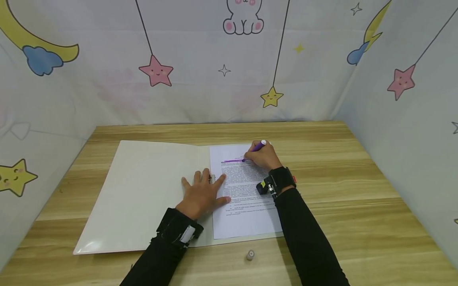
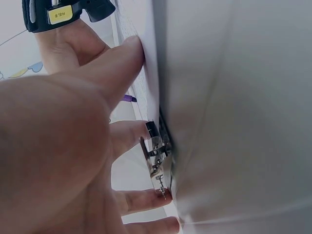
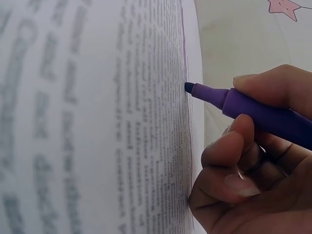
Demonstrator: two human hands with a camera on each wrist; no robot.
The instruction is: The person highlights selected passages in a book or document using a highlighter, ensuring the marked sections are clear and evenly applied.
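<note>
A printed sheet of paper (image 1: 247, 224) lies on the right side of an opened white folder (image 1: 143, 190). My right hand (image 1: 265, 157) pinches a purple highlighter (image 3: 265, 114), its chisel tip right at a line of text near the top of the sheet. From that tip a purple stroke (image 1: 231, 161) runs leftward along the line. With fingers spread, my left hand (image 1: 201, 197) rests over the folder's spine, thumb and index finger on the sheet's left margin. Beside those fingers sits a metal clip (image 2: 157, 156), partly hidden in the head view.
A small greyish cap (image 1: 250, 255) stands on the wooden table (image 1: 358, 206) in front of the folder. Fabric walls (image 1: 193, 43) printed with stars and moons enclose the back and sides. Each wrist wears a black strap, the right one (image 1: 282, 178) close over the sheet's edge.
</note>
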